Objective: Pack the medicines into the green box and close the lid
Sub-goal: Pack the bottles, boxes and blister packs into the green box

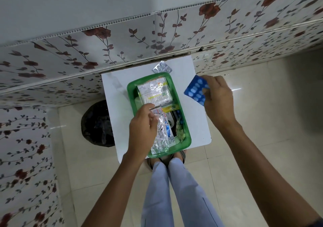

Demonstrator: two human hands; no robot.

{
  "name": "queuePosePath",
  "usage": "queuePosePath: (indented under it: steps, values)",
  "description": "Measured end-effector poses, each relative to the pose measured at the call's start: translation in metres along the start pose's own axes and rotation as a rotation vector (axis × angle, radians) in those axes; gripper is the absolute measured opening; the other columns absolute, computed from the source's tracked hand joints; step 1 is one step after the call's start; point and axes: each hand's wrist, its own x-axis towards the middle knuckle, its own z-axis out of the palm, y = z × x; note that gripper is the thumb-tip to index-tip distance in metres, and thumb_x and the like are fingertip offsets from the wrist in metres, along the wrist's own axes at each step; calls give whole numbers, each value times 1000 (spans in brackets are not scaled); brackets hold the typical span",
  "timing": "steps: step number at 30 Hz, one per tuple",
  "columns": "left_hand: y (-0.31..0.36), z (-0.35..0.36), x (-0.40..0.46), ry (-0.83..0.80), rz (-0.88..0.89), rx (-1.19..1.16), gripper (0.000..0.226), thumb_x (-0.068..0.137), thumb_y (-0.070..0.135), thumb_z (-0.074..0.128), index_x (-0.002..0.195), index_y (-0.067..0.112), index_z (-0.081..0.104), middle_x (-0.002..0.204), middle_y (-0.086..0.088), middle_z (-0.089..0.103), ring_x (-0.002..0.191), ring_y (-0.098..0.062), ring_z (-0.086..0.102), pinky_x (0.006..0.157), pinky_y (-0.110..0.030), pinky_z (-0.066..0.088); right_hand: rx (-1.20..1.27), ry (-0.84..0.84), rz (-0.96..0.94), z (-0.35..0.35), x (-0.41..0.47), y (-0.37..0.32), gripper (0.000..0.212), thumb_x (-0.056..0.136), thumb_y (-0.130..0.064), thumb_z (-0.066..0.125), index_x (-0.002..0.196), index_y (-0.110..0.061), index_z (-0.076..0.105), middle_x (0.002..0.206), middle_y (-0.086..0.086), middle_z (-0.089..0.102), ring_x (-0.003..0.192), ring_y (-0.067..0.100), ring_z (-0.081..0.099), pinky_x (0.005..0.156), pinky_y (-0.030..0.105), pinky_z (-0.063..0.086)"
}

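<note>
The green box [183, 114] lies open on a small white table [115, 104], filled with several medicine strips and packets. My left hand [142, 128] reaches into the box's near half and pinches a silver blister strip [161, 135] that rests inside. My right hand [218, 99] hovers to the right of the box, holding a blue blister strip [195, 91] tilted in the air. A silver pill strip [162, 68] lies on the table just beyond the box's far edge. No lid is in view.
A black bin [97, 123] stands on the floor left of the table. A flower-patterned wall runs behind the table and along the left. My legs [174, 191] and sandalled feet are at the table's near edge, on a cream tiled floor.
</note>
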Motion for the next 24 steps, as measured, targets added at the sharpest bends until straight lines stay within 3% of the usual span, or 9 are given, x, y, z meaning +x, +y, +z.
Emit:
queuePosePath:
  steps: [2,4,6,8,10,12,16,21,24]
  values:
    - [0,-8,3,93,-61,-78,24,86,6,58,110,6,59,80,-6,65,66,-17,59,66,-24,47,172,-105,-5,-17,-4,-22,40,78,11,54,113,-7,60,98,10,63,77,14,54,65,2,35]
    - [0,-14,8,149,-136,-113,20,87,7,56,106,8,61,82,-4,65,64,-6,57,64,-15,45,268,-432,-28,-17,-8,-40,34,80,5,59,110,-12,61,95,2,65,79,11,56,64,-2,36]
    - [-2,-17,12,157,-176,-123,18,88,10,55,104,9,62,85,-2,64,66,0,54,64,-11,43,220,-694,-124,-1,-13,-50,32,79,1,61,108,-13,62,103,6,69,92,20,61,69,10,42]
    - [-4,-19,14,155,-173,-117,18,88,10,54,104,9,63,87,-2,65,67,-2,54,66,-12,43,95,-797,-214,18,-18,-54,32,79,-3,62,109,-14,62,110,7,68,100,24,61,79,28,47]
    - [-4,-20,17,157,-164,-112,18,88,10,54,103,8,64,89,-2,66,68,-4,54,67,-12,44,-45,-769,-268,29,-17,-53,33,79,-11,63,112,-17,61,114,6,65,105,25,57,83,35,50]
    - [-6,-21,20,170,-159,-118,17,87,9,54,101,9,65,91,-3,67,70,-5,55,69,-15,46,-26,-601,-251,31,-8,-50,32,79,-16,65,112,-18,63,112,7,66,105,26,55,85,37,50]
    - [-10,-24,36,209,-114,-74,17,86,6,55,99,8,66,94,-9,67,70,-2,54,67,-9,42,82,-202,-103,40,43,-38,25,82,-5,57,104,-12,69,99,9,73,87,24,66,76,22,42]
    - [-12,-27,58,230,-110,-20,22,84,1,53,103,6,63,101,-12,61,78,-12,55,69,-3,37,-58,-368,-79,91,113,-21,34,88,-18,57,121,-8,55,116,17,66,104,31,62,90,34,48]
    - [-19,-26,63,230,-181,-6,28,87,5,52,114,8,58,113,-13,55,99,-27,57,82,-25,45,-207,-425,-137,114,120,-21,52,84,-17,64,127,-2,40,124,25,55,113,38,53,94,43,47]
